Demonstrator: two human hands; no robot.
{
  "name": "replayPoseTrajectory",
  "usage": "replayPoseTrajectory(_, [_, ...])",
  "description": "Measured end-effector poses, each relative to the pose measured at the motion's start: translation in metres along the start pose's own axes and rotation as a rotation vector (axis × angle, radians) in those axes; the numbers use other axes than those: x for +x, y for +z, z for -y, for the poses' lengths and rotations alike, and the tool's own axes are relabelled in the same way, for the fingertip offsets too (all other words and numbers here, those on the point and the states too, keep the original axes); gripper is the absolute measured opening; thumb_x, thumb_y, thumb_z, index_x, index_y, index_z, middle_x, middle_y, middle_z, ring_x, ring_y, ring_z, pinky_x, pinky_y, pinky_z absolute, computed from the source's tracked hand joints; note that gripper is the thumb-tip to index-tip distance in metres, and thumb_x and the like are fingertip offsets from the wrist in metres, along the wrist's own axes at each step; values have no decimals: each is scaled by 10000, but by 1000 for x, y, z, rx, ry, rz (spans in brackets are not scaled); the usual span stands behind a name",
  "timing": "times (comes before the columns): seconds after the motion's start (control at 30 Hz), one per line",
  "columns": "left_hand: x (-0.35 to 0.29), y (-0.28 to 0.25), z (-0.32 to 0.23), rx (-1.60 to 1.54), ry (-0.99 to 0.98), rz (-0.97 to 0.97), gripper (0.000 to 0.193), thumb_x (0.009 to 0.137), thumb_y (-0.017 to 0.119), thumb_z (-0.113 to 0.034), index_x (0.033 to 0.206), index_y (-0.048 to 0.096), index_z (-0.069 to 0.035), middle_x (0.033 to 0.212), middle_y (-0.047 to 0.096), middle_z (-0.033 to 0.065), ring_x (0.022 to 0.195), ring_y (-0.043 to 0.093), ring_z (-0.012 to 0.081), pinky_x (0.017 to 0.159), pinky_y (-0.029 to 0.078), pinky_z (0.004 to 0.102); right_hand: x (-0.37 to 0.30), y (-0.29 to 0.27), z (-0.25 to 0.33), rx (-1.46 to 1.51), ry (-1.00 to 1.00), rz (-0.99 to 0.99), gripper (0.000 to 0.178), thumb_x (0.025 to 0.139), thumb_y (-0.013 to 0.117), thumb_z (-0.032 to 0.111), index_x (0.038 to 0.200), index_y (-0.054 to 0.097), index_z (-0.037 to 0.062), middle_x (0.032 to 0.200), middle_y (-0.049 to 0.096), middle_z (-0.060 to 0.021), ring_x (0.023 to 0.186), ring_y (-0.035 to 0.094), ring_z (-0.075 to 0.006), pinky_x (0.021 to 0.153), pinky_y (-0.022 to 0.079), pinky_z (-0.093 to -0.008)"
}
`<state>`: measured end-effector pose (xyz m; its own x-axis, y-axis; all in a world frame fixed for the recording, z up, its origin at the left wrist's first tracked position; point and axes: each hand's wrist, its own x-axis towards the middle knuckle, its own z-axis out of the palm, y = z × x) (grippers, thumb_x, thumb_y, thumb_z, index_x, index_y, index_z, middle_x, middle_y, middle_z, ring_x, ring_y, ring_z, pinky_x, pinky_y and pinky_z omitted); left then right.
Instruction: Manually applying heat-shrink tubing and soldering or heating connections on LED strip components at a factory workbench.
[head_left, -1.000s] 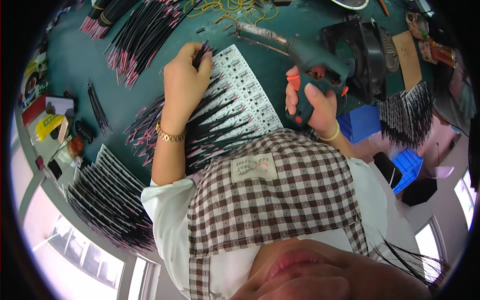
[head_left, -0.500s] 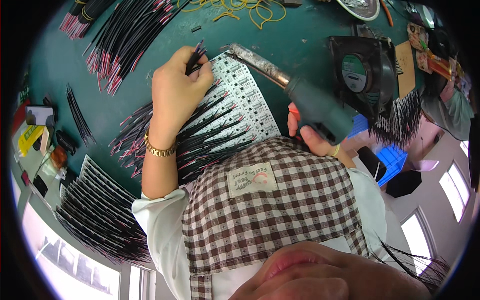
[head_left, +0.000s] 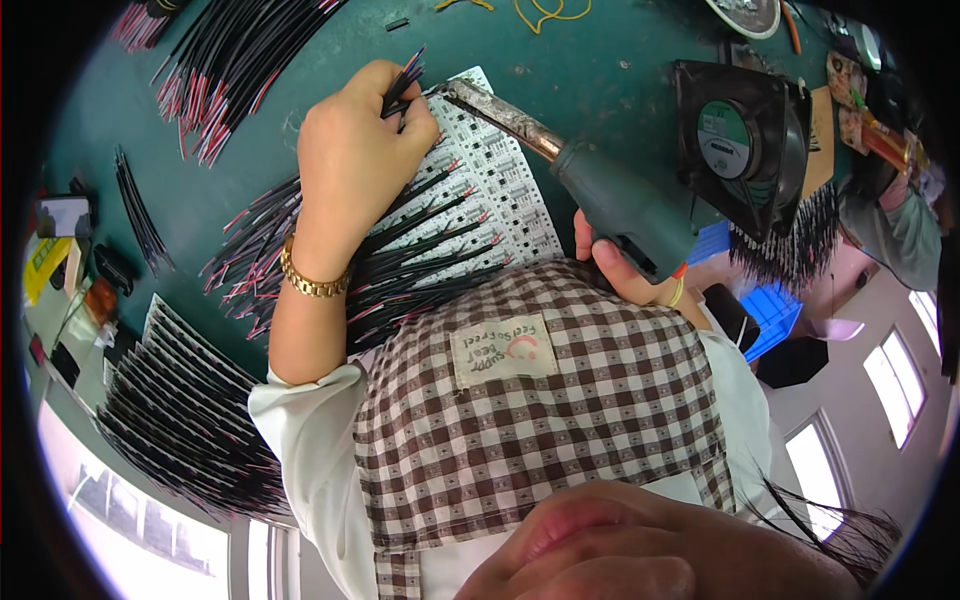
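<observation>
My left hand (head_left: 360, 150) is closed around a small bunch of black wires (head_left: 402, 88), whose ends poke up past the fingers. Beneath it lies a white panel of small circuit boards (head_left: 492, 180), with rows of black wires (head_left: 420, 245) with red ends spread across its left part. My right hand (head_left: 625, 270) grips a soldering iron (head_left: 620, 205) with a dark green pistol-like handle. Its metal barrel slants up and left over the panel, and the tip is beside my left fingertips. Whether the tip touches a wire or the board I cannot tell.
A black fan (head_left: 735, 145) stands to the right of the iron. Bundles of black wires (head_left: 235, 75) lie at the far left, and a few loose wires (head_left: 140, 215) nearer. Stacked wired panels (head_left: 180, 410) sit at lower left. A co-worker's sleeve (head_left: 890, 225) shows at right.
The iron's tip has come from the panel's far edge in closer to my left fingers. My left hand still grips the wires. The whole view has shifted slightly.
</observation>
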<state>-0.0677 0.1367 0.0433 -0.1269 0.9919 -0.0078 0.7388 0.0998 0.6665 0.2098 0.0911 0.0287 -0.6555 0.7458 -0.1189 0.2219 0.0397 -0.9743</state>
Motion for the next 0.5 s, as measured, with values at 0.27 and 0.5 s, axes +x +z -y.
replayPoseTrajectory(0.27, [-3, -1, 6, 8, 5, 2, 129, 732, 648, -167, 797, 647, -56, 616, 621, 107, 558, 634, 225, 538, 483, 323, -9, 17, -2, 80, 102, -90, 314, 864, 598, 222, 1098, 483, 49, 848, 546, -97, 692, 528, -148, 624, 448, -280])
replayPoseTrajectory(0.5, [-7, -4, 10, -2, -14, 55, 140, 729, 650, -168, 805, 656, -51, 594, 611, 97, 526, 612, 220, 534, 476, 323, -3, 19, 12, 488, 140, -246, 629, 823, 659, 452, 1212, 466, -2, 805, 547, -104, 695, 536, -173, 624, 454, -298])
